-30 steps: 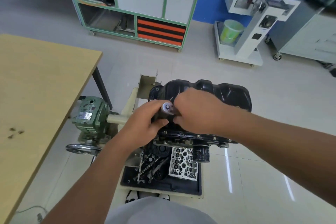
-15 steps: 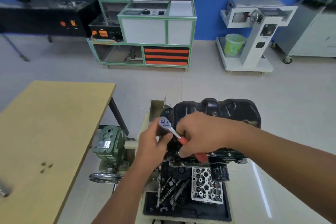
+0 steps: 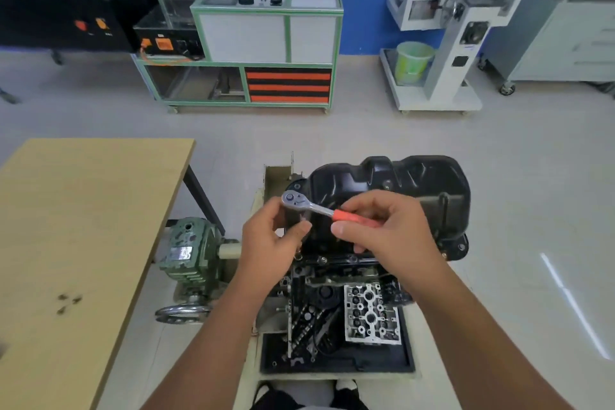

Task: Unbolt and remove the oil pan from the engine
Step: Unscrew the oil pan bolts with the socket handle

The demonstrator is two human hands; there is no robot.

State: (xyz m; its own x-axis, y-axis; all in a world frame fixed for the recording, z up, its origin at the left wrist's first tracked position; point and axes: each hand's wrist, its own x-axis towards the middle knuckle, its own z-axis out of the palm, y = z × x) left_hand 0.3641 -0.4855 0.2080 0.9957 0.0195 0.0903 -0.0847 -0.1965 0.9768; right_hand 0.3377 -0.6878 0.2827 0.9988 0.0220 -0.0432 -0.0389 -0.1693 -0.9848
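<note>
The black oil pan (image 3: pixel 416 186) sits on top of the upturned engine (image 3: pixel 346 276) on its stand. My right hand (image 3: pixel 389 230) grips the red handle of a ratchet wrench (image 3: pixel 316 208), whose silver head points up and left, above the pan's left end. My left hand (image 3: pixel 273 243) is right under the ratchet head, fingers pinched around the socket below it. The socket itself is mostly hidden by my fingers. Small bolts show along the pan's near flange (image 3: pixel 461 248).
A wooden table (image 3: pixel 83 226) stands at the left with a few small dark bits on it. A green gearbox with a handwheel (image 3: pixel 189 260) sits left of the engine. A black tray of engine parts (image 3: pixel 336 359) lies below. Cabinets and carts line the far wall.
My view has tilted up. Both hands lifted the ratchet off the pan's flange, and its handle now lies across in front of the pan with the head held higher.
</note>
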